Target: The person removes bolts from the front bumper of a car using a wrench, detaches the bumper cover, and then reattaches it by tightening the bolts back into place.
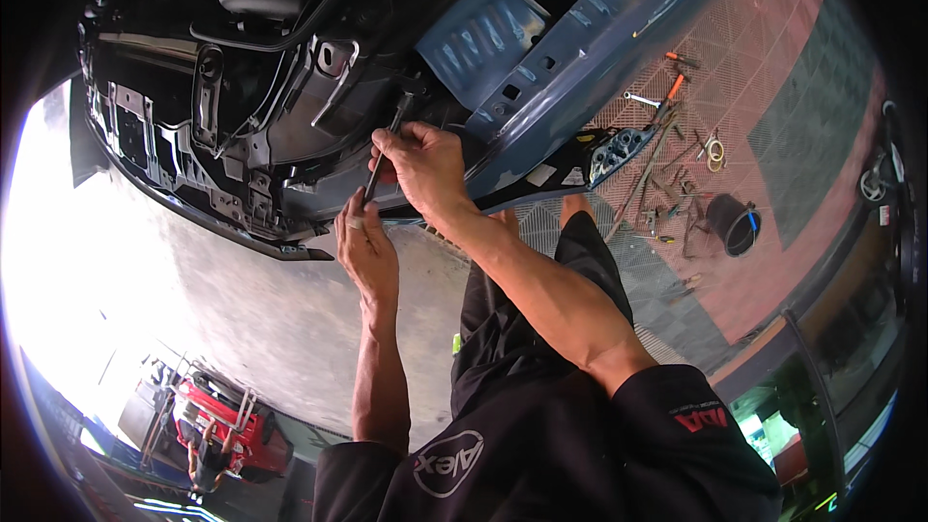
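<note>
Head view shows the right hand pinching a dark tool mid-shaft and the left hand its lower end, beside the blue car body, where steady, straight pressure should serve best.

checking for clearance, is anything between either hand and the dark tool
Nothing visible does: the left hand and right hand are both on the dark tool. Its far end lies in shadow near the ribbed blue panel, so obstructions there can't be judged.
</note>
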Demonstrator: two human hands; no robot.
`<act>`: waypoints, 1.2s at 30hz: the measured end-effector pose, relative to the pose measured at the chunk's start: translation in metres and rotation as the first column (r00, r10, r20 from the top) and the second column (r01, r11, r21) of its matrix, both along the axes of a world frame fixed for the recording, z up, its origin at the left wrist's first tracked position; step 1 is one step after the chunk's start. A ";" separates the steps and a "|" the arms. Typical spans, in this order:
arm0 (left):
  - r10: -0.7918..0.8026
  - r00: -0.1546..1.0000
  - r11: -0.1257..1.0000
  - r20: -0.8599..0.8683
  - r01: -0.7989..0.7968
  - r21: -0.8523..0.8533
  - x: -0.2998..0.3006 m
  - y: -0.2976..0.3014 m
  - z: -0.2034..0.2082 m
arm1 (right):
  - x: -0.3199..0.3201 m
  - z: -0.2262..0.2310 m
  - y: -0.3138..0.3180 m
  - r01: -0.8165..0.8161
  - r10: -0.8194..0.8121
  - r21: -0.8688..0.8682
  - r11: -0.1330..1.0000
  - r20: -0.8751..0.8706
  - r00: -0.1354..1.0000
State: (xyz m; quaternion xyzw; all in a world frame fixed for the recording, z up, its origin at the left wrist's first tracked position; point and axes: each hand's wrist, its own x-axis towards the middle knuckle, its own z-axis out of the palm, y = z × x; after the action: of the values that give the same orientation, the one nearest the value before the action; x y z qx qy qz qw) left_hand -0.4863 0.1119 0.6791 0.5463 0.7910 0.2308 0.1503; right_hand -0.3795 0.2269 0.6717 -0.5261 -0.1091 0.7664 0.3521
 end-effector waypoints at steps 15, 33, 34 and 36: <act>0.669 0.271 0.720 0.692 -0.470 -0.511 0.010 0.030 0.027 | -0.007 0.001 0.008 0.049 -0.050 0.011 0.999 0.076 0.996; -0.092 0.987 0.994 -0.133 0.082 -0.077 -0.025 -0.038 0.011 | -0.011 -0.002 -0.011 -0.336 0.260 0.130 0.933 0.406 0.876; -0.019 1.000 0.995 -0.013 0.018 -0.099 -0.025 -0.052 0.013 | -0.007 0.005 -0.023 -0.363 0.279 0.158 0.918 0.394 0.876; 0.035 0.993 0.987 0.114 -0.016 -0.161 -0.021 -0.080 0.024 | -0.004 0.019 -0.053 -0.405 0.325 0.204 0.891 0.333 0.885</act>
State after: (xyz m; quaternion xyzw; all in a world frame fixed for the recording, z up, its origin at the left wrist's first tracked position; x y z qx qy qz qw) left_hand -0.5072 0.0324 0.7029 0.5079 0.8038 0.1999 0.2366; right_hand -0.3830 0.1742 0.6909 -0.5498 -0.3600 0.7117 0.2481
